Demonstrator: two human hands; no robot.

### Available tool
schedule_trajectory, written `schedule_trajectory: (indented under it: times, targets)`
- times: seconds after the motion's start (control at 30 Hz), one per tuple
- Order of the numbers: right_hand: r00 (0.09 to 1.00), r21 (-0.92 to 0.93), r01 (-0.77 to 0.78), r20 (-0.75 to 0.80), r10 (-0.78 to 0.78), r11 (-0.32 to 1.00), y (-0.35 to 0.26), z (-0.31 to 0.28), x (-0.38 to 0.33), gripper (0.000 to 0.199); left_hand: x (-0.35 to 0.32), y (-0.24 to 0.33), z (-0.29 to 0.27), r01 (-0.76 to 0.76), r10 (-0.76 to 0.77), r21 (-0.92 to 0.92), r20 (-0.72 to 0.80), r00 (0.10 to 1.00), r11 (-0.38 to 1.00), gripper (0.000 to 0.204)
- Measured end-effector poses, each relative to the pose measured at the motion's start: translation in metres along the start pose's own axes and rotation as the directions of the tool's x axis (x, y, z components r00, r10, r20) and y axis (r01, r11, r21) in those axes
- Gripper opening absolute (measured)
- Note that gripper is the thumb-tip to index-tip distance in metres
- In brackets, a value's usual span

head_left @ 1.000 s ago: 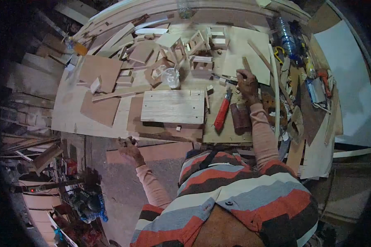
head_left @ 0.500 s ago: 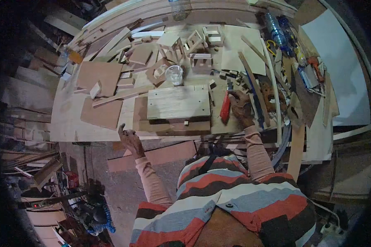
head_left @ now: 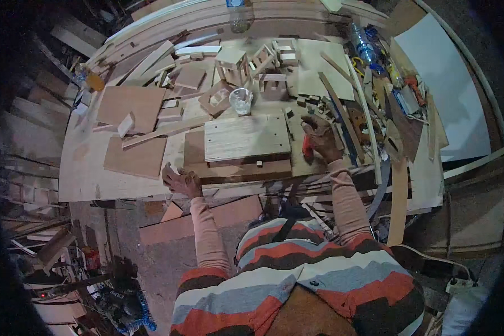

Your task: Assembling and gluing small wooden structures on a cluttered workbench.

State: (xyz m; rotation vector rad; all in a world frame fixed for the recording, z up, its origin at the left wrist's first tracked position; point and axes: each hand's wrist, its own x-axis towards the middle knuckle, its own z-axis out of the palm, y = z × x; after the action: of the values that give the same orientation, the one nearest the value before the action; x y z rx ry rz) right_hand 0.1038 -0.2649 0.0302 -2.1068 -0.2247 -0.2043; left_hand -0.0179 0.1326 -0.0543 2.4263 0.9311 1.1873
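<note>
A pale wooden board (head_left: 246,134) with small dark holes near its corners lies at the table's front, on top of a brown wooden piece (head_left: 193,162). Left of it, at the table edge, my left hand (head_left: 182,182) is open, fingers apart and bent, holding nothing I can see. Just right of the board, my right hand (head_left: 323,139) is closed around a red-handled tool (head_left: 307,148). Only a short length of the red handle shows; the hand covers the tool's upper part. A tiny wood block (head_left: 259,163) sits at the board's front edge.
Behind the board stand a clear plastic cup (head_left: 241,102) and several small wooden frames (head_left: 231,64). Brown panels (head_left: 135,155) lie to the left. Long strips (head_left: 341,103), small wood offcuts and a plastic bottle (head_left: 363,45) crowd the right side.
My right hand has moved left onto the red-handled tool, which lay uncovered beside it before. My left hand has lowered its raised fingers near the table edge. The view has shifted slightly.
</note>
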Motion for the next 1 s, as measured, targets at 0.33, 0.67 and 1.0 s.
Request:
schedule_trajectory:
  times: [0.33, 0.67, 1.0]
  targets:
    - [0.984, -0.259, 0.176, 0.006, -0.181, 0.95, 0.023, 0.016, 0.096, 0.04, 0.001, -0.046, 0.035, 0.002, -0.013, 0.174, 0.066, 0.998, 0.985, 0.037]
    - [0.95, -0.426, 0.302, 0.062, -0.306, 0.853, 0.034, 0.048, 0.174, 0.051, -0.013, -0.073, 0.032, 0.075, -0.07, 0.142, -0.04, 0.997, 0.987, 0.045]
    - [0.965, -0.382, 0.258, 0.061, -0.255, 0.887, 0.061, 0.063, 0.183, 0.042, -0.031, -0.134, 0.038, -0.105, 0.08, 0.266, 0.103, 0.991, 0.958, 0.064]
